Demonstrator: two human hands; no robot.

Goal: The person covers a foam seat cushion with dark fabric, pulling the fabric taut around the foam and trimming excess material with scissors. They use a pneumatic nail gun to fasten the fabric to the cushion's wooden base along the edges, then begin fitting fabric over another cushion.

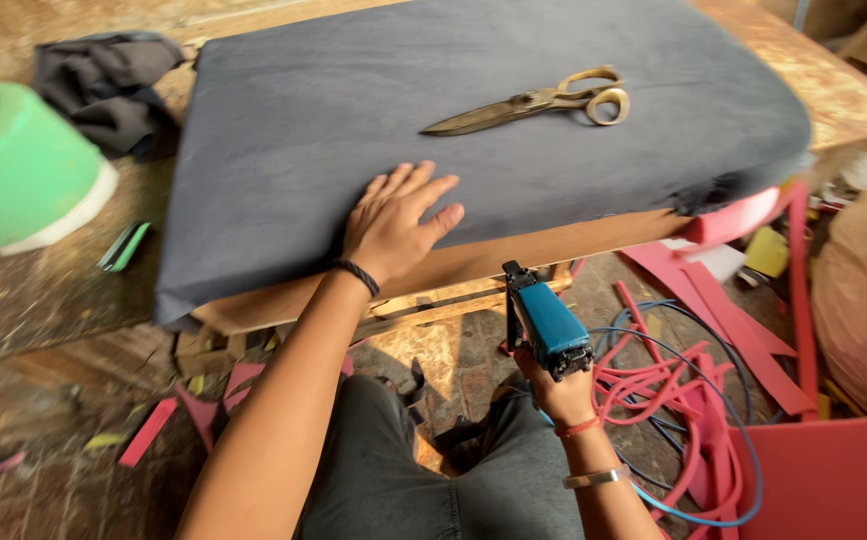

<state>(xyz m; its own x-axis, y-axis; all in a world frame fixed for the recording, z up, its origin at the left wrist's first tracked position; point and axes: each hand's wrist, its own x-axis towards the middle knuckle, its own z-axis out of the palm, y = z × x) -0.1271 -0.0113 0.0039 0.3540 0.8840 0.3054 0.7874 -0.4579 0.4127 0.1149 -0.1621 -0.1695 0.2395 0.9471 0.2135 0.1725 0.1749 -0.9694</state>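
Staple gun (545,325), blue-bodied with a black nose, sat in the right hand (558,392), whose fingers were wrapped tight around its grip from below, so the tool stood with its nose pointing up at the wooden edge of the seat frame (513,255), close under it but not clearly touching. A red thread and a metal bangle (595,478) circled that wrist, and a blue air hose (698,400) looped away to the right of the fist over a tangle of red foam strips (668,385). Below both arms lay the person's lap in dark grey trousers (393,470). Up and to the left of the gun, the left hand (393,222) lay flat and open, fingers spread, holding nothing, pressing its palm on the dark grey fabric (433,120) near the cushion's front edge; a black band (357,277) sat on that wrist. The fabric draped over the whole padded seat and hung over the near left corner. Beyond the flat hand, further up the cushion, a pair of brass-coloured scissors (538,100) rested shut on the cloth, well apart from both hands. Far to the left of the pressing hand stood a green roll (18,165) on the worn worktable (43,290), with a heap of dark cloth (108,85) behind it. To the right of the gun hand, a red sheet (833,480) lay on the floor.
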